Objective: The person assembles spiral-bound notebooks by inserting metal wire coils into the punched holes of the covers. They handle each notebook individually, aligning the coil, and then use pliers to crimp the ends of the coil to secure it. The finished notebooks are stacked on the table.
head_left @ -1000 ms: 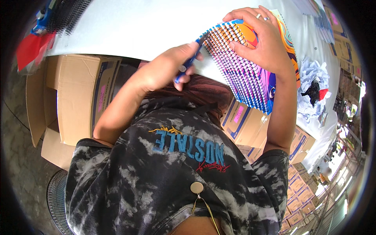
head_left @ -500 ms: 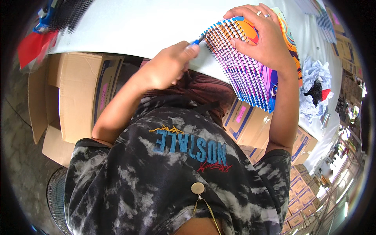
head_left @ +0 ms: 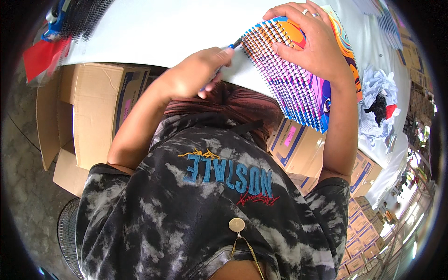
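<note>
A stack of spiral-bound notebooks (head_left: 288,77) with white coil bindings and colourful swirled covers lies tilted at the near edge of the table, its rows of coils turned toward my left side. My right hand (head_left: 313,44) wraps over the stack's upper part, thumb on the coils and fingers across the far edge. Closed round blue-handled pliers (head_left: 231,46), my left hand (head_left: 198,72) is just left of the stack. The dark jaws reach the coil ends at its top left corner; whether they grip a wire is too small to tell.
White cloth covers the table (head_left: 163,32). At the far left are black coils (head_left: 86,18) and a red piece (head_left: 44,58). Crumpled paper (head_left: 373,88) lies right of the notebooks. An open cardboard box (head_left: 95,112) stands below the left edge, with a fan (head_left: 69,233) nearer.
My left hand has shifted slightly up and left with the pliers, and its lower fingers look more spread. My right hand stays on the notebooks.
</note>
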